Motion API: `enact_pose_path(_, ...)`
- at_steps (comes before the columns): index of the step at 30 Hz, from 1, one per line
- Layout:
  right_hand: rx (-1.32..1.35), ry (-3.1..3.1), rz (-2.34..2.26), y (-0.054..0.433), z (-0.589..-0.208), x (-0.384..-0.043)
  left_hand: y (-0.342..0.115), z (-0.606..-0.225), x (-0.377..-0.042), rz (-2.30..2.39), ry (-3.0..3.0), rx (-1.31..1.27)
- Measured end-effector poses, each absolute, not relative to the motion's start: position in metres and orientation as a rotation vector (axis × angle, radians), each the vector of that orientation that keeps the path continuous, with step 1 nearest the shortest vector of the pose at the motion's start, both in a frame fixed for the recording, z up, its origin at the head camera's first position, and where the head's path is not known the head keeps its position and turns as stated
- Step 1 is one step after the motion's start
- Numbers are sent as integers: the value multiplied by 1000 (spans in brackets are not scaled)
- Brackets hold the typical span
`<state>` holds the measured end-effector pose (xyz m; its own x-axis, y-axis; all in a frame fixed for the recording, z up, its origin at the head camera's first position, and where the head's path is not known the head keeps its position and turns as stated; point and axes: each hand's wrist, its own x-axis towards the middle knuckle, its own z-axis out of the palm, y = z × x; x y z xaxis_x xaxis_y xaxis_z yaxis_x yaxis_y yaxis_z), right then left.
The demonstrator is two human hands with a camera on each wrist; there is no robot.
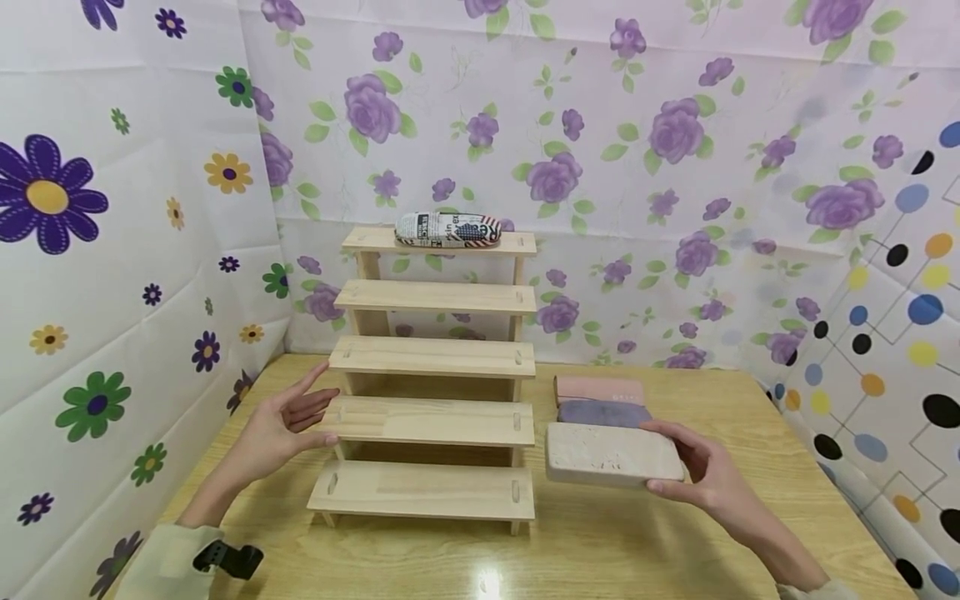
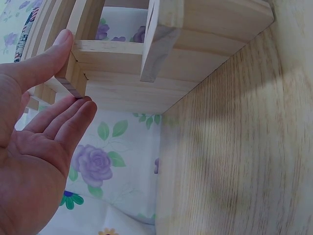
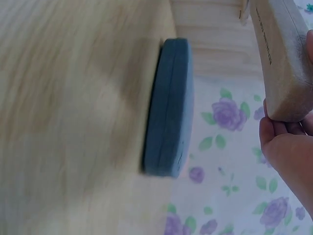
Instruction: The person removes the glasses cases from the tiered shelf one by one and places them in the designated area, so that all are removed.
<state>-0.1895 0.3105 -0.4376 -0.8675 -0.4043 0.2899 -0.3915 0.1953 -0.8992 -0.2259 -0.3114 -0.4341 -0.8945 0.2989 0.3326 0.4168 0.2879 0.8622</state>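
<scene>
A light wooden stepped rack (image 1: pixel 431 357) with several shelves stands on the table. My left hand (image 1: pixel 281 429) is at its left side, thumb and fingertips pinching the end of the second-lowest shelf (image 2: pixel 73 81) front to back. To the right of the rack, my right hand (image 1: pixel 705 479) grips a cream glasses case (image 1: pixel 611 454) by its right end, lifted off the table. Behind it lie a grey-blue glasses case (image 3: pixel 168 107) and a pink case (image 1: pixel 600 389). On the top shelf rests a newsprint-patterned glasses case (image 1: pixel 447 231).
The wood-grain table (image 1: pixel 622 550) reaches back to a wall cloth with purple roses (image 1: pixel 555 177). Another flowered cloth (image 1: pixel 157 292) hangs at the left, a dotted one (image 1: pixel 885 400) at the right. A black wristband (image 1: pixel 228 558) circles the left wrist.
</scene>
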Motion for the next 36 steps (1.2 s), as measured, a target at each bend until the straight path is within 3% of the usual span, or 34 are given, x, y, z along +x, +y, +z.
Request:
enact_pose_path(17, -585, 2468, -1729, 350, -463, -169, -312, -435, -226, -1674, -2440, -685)
enact_pose_path(36, -312, 2539, -1531, 358, -487, -180, -311, -433, -225, -1665, -2452, -671)
